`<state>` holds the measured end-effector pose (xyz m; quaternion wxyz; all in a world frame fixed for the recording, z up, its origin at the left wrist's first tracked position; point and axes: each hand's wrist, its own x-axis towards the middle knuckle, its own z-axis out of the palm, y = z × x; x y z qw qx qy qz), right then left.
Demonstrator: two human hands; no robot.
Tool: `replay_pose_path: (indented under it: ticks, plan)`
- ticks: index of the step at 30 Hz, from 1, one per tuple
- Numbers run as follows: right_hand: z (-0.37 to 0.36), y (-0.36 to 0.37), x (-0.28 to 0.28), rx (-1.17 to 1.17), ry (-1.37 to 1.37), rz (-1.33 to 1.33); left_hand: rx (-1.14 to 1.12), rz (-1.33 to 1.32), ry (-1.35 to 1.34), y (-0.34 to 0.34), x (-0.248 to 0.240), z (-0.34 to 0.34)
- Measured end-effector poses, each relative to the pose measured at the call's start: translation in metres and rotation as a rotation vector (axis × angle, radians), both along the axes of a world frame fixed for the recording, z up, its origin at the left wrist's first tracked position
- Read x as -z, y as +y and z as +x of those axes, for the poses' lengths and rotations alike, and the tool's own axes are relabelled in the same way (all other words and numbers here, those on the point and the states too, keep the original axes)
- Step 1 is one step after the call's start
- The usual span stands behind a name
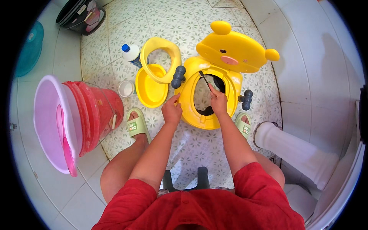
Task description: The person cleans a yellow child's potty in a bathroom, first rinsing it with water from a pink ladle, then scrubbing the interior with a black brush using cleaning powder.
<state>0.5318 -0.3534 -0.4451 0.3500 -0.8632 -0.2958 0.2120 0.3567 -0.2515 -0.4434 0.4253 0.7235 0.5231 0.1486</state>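
Note:
A yellow child's potty (188,111) with a round hole in its seat stands on the floor in front of me. Its animal-faced lid (230,50) is tipped up at the back, and dark grey knobbed handles (247,100) stick out at both sides. My right hand (218,101) grips a dark toothbrush-like brush (204,78), whose head is at the upper inner rim of the opening. At the left edge of the seat, my left hand (171,110) holds the rim with curled fingers. The far side of that grip is hidden.
Left of the potty are a yellow bowl (151,102), a yellow seat ring (174,51), a white bottle with blue cap (131,51) and a small cup (125,89). A red bucket (94,115) carries a lilac basin (42,126). A white pedestal (295,149) stands right.

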Motion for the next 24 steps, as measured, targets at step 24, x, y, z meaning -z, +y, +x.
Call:
replay_pose_path:
  ticks: [24]
  plan:
    - [-0.064, -0.003, -0.007, -0.034, 0.081, 0.085, -0.015, -0.005, 0.057, 0.003, -0.003, -0.003]
